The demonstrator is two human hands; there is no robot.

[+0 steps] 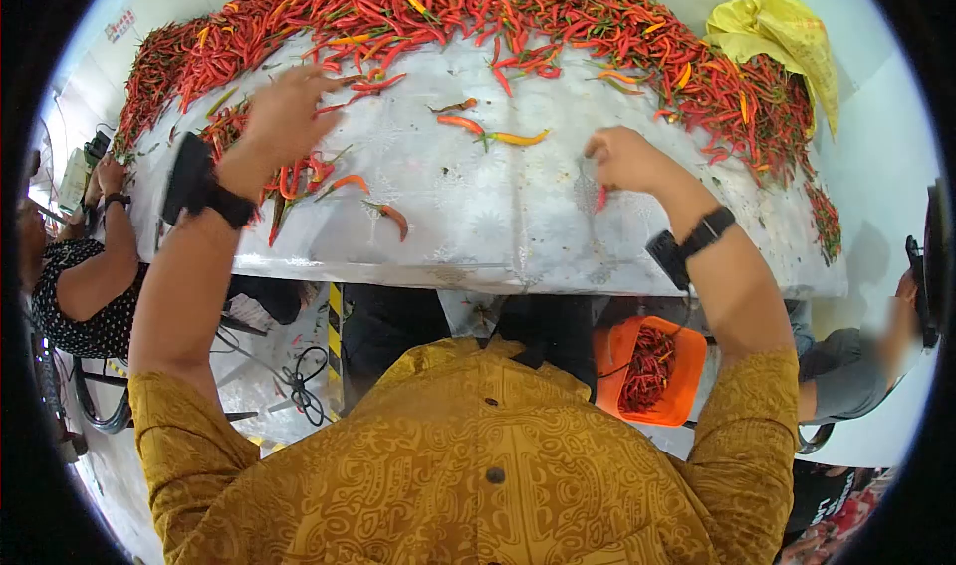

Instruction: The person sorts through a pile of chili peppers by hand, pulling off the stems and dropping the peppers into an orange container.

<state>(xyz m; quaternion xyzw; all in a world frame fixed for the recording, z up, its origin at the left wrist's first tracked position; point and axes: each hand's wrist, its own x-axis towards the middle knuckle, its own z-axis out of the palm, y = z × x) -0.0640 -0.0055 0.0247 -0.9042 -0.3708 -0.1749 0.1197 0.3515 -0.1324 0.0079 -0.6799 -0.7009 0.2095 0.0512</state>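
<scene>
My left hand (284, 119) is a little blurred, with its fingers apart. It hovers above the near side of the chili heap, over a small pile of red chili peppers (227, 127) on the white patterned tablecloth (438, 217). My right hand (627, 159) is over the right part of the cloth with its fingers curled together; whatever is in them, if anything, is hidden. Just below it shows a single red chili pepper (600, 199). Between my hands lie an orange-red chili (460, 124) and a yellow-orange chili (520, 139). A curved chili (393, 219) rests near the front left.
A long heap of red chilies (398, 12) runs along the table's far side. At the back right is a yellow bag (772, 29). An orange bin (680, 371) holding chilies stands below the table edge. People sit at left (90, 301) and right (846, 371).
</scene>
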